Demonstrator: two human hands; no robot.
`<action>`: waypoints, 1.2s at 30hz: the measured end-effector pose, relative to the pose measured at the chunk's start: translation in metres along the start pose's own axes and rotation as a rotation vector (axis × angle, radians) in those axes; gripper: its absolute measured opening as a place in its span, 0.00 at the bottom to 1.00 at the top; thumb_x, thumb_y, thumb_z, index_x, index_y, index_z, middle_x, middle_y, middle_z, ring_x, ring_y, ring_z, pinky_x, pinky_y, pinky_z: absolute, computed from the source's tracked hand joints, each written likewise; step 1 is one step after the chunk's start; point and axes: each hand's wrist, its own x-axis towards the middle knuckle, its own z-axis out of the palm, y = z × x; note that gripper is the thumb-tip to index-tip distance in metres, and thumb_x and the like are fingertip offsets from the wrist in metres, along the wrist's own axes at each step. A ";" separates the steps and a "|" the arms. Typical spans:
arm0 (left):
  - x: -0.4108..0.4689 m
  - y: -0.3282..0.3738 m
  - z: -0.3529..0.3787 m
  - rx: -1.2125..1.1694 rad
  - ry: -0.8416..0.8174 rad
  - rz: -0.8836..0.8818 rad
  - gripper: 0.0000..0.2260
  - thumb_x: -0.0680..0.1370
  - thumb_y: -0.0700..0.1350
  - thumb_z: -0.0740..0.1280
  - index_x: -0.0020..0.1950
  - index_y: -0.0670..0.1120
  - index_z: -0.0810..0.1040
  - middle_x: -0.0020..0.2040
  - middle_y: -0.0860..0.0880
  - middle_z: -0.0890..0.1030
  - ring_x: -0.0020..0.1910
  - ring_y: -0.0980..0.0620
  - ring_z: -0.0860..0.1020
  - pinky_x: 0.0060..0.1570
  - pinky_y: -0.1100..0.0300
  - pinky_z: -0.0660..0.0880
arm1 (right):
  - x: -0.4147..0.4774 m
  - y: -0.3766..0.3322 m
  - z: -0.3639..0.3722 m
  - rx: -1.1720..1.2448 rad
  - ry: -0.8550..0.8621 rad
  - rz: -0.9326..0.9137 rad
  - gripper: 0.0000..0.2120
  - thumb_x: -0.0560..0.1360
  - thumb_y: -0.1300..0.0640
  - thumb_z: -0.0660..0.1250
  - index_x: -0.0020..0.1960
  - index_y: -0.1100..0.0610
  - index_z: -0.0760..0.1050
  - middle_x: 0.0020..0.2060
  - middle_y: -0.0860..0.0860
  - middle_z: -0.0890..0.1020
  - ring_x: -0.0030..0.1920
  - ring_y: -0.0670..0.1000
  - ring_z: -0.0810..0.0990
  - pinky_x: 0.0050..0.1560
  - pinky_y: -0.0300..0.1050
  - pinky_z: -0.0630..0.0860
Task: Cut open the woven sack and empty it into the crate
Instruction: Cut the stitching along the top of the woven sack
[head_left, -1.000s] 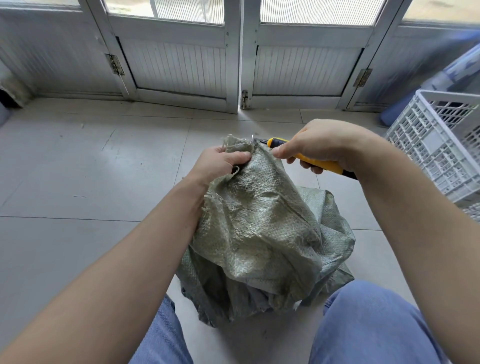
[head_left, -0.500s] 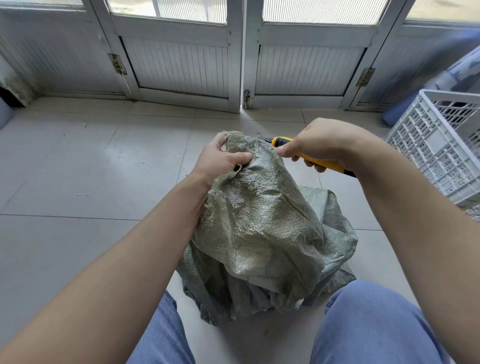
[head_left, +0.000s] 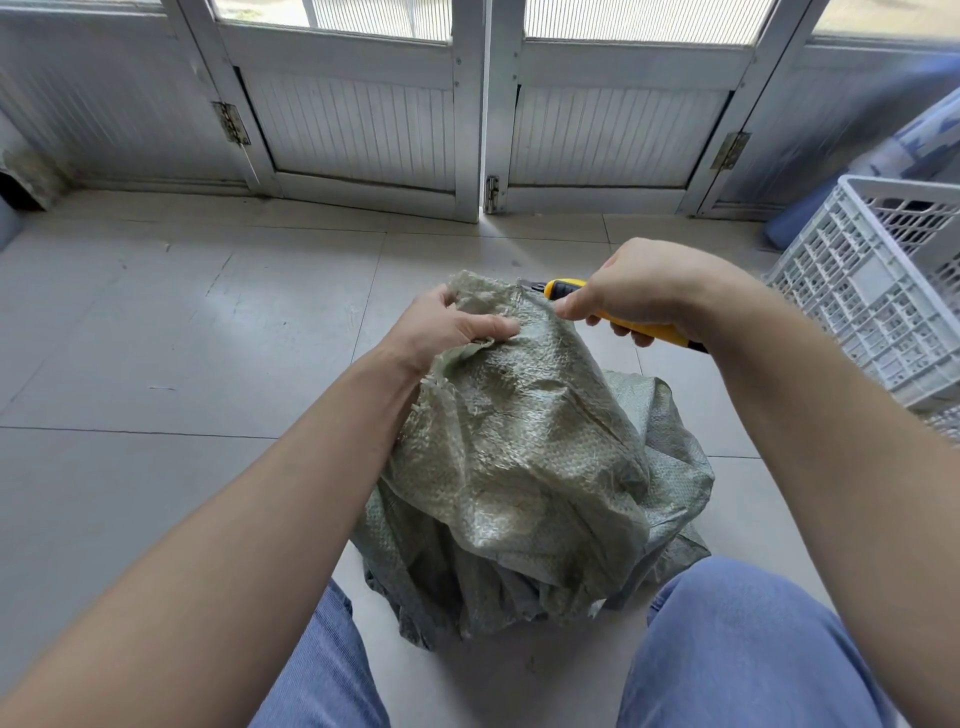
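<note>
Knees: the person's legs (head_left: 753, 644) in blue jeans frame the near edge, either side of the sack.
Sack: a green woven sack (head_left: 519, 467) stands slumped on the tiled floor (head_left: 156, 338) between the knees, its top pulled up and away from the person.
Left hand: the left hand (head_left: 441, 327) grips the bunched top corner on the left, fingers curled behind the cloth and thumb pressed flat on the front.
Right hand: the right hand (head_left: 639, 291) is wrapped round the yellow handle of a knife (head_left: 566, 287). The blade tip meets the top edge of the sack just right of the left hand.
Handling: the cloth looks thin, limp and crinkly, probably slick. It likely cuts cleanly only when pulled taut, so hold near the top edge, clear of the blade. The weight of what is inside cannot be told.
Crate: a white slatted crate (head_left: 857, 291) sits far right, well apart from the sack.
Doors: white panelled doors (head_left: 363, 130) close the far side.
</note>
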 end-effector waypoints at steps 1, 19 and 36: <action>-0.003 0.001 0.001 0.005 -0.023 -0.013 0.20 0.71 0.37 0.73 0.57 0.46 0.67 0.40 0.54 0.73 0.29 0.64 0.73 0.22 0.77 0.68 | 0.001 0.000 0.001 0.000 0.006 0.002 0.15 0.73 0.49 0.71 0.36 0.60 0.74 0.28 0.51 0.73 0.26 0.49 0.70 0.26 0.39 0.66; 0.013 -0.006 0.012 0.003 0.022 -0.007 0.18 0.71 0.27 0.68 0.57 0.42 0.75 0.45 0.46 0.78 0.31 0.55 0.78 0.23 0.68 0.74 | -0.012 -0.001 -0.013 -0.153 -0.077 -0.026 0.18 0.72 0.44 0.70 0.39 0.60 0.79 0.29 0.52 0.77 0.26 0.50 0.73 0.28 0.39 0.68; 0.020 -0.023 0.008 -0.121 0.072 -0.021 0.05 0.73 0.32 0.69 0.47 0.38 0.79 0.39 0.45 0.80 0.36 0.49 0.79 0.46 0.54 0.78 | -0.007 0.005 -0.007 -0.132 -0.061 -0.019 0.18 0.71 0.44 0.71 0.38 0.60 0.79 0.28 0.52 0.75 0.25 0.51 0.72 0.27 0.38 0.67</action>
